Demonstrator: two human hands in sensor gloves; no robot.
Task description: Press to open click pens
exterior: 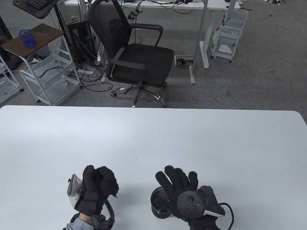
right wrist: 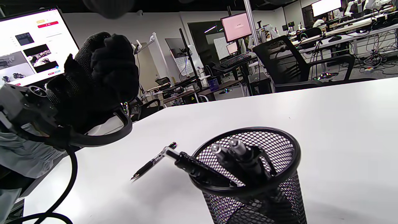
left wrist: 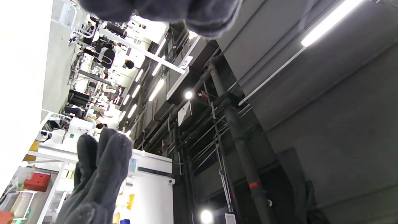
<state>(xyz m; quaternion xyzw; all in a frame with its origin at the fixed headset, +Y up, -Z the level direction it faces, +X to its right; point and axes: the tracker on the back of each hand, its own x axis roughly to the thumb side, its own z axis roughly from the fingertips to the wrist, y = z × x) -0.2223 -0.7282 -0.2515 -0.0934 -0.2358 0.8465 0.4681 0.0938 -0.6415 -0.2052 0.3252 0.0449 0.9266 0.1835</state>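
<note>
My left hand (exterior: 99,184) is curled into a fist, raised above the table near the front edge; no pen shows in it. In the right wrist view the fist (right wrist: 99,74) hangs over the table. My right hand (exterior: 177,182) is open with fingers spread, palm down over a black mesh pen cup (exterior: 157,203). The cup (right wrist: 248,186) holds three black click pens (right wrist: 199,169), button ends up. One black click pen (right wrist: 154,161) lies flat on the white table between the cup and my left hand. Only a small dark tip (exterior: 116,197) shows in the table view.
The white table (exterior: 153,139) stretches far and wide beyond both hands. A black office chair (exterior: 136,57) stands behind its far edge. Cables trail from both wrists near the front edge. The left wrist view looks up at the ceiling, with gloved fingers (left wrist: 102,161) at its lower left.
</note>
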